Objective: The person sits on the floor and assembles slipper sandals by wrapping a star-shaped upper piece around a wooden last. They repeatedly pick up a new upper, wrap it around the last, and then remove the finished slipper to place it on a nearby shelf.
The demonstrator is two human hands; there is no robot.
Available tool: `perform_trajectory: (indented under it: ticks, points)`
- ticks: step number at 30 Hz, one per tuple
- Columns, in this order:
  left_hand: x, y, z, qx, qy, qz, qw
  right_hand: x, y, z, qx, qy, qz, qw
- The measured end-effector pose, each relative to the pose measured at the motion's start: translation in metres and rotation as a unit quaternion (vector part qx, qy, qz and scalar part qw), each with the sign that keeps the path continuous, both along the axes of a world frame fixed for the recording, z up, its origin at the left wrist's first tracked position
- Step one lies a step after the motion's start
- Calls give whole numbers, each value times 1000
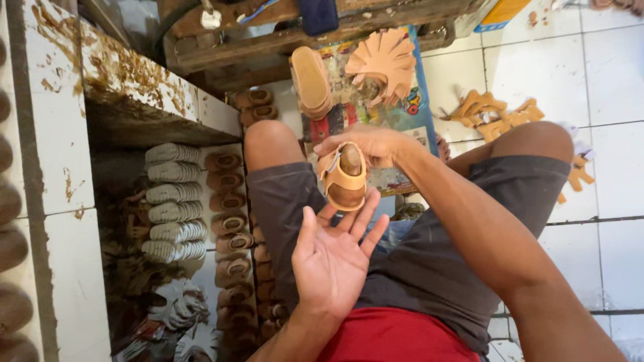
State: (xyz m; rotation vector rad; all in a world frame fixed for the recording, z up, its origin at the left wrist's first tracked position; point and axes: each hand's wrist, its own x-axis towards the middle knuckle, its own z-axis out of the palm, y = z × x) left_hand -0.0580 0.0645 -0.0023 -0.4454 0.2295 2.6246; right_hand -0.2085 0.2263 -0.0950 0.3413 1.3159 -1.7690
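Note:
My right hand [370,145] grips a small tan sandal [344,179] fitted over a brown shoe form, holding it above my lap. Just below the sandal my left hand [333,258] is spread palm up, fingers apart, with its fingertips close to the sandal's heel. I sit with dark grey shorts and both knees raised.
A row of finished tan sandals [228,221] and a stack of pale ribbed soles [173,201] lie at the left under a stained tiled ledge [127,77]. Ahead are stacked soles [310,80], fanned tan cut pieces [386,60] on a colourful sheet, and loose straps [493,114] on white floor tiles.

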Motion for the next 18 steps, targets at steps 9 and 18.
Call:
perform_trajectory:
  ticks: [9, 18]
  points:
    - [2, 3, -8, -59, -31, -38, 997, 11, 19, 51, 182, 132, 35, 974]
    - [9, -5, -44, -33, -21, -75, 996, 42, 8, 117, 449, 385, 65, 804]
